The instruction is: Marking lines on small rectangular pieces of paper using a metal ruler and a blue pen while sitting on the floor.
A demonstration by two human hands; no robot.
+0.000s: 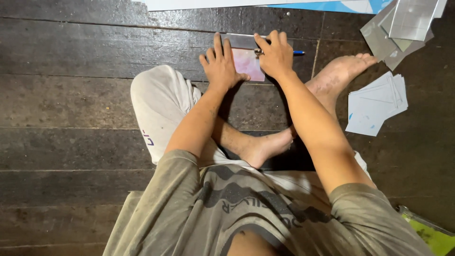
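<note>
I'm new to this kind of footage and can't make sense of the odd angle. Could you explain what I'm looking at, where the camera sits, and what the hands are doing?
There is no machine here. The one picture comes from a camera worn on a person's head, looking straight down, so you see their shirt, crossed legs and bare feet on a dark wooden floor. The left hand presses flat on a small pinkish sheet lying on the floor. The right hand holds a blue pen against that sheet's upper edge, where a grey strip, perhaps a ruler, lies. To the person's right are a stack of pale cut sheets and a pile of grey sheets. Larger white and blue sheets lie along the top.
</note>
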